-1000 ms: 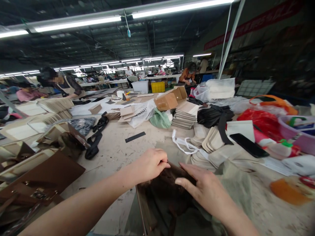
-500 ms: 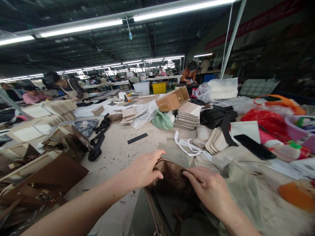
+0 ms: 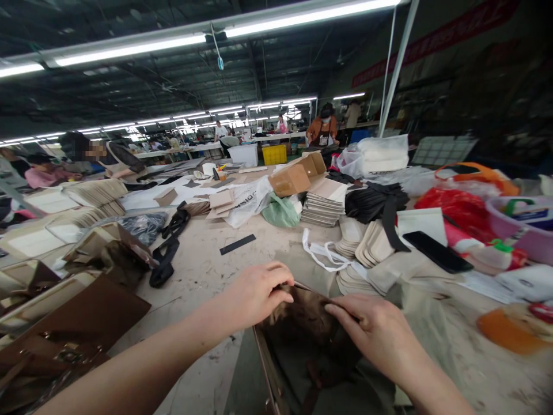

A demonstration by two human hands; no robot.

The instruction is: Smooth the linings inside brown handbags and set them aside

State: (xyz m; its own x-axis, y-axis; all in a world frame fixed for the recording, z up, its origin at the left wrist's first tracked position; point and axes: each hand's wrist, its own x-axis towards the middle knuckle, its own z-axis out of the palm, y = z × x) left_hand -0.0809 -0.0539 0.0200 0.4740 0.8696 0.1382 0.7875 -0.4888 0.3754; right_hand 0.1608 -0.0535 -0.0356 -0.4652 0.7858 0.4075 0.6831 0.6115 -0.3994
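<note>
A brown handbag [image 3: 302,323] stands open in front of me, its dark lining showing and its lower part cut off by the frame edge. My left hand [image 3: 259,294] pinches the far left corner of the rim between thumb and fingers. On the far right part of the same rim, my right hand [image 3: 371,323] grips the edge, thumb toward the inside. The bag's depth is in shadow, so I cannot make out what lies at its bottom.
More brown handbags [image 3: 73,323] stand at the left. A black strip [image 3: 237,244] lies mid-table. To the right are beige panels [image 3: 371,245], a black phone [image 3: 436,252], a purple basin [image 3: 527,230] and an orange item [image 3: 510,331]. A cardboard box [image 3: 291,180] sits farther back. Co-workers are beyond.
My left fingers have closed down onto the bag's rim, where they were spread apart before. My right hand keeps its hold. The view has shifted slightly.
</note>
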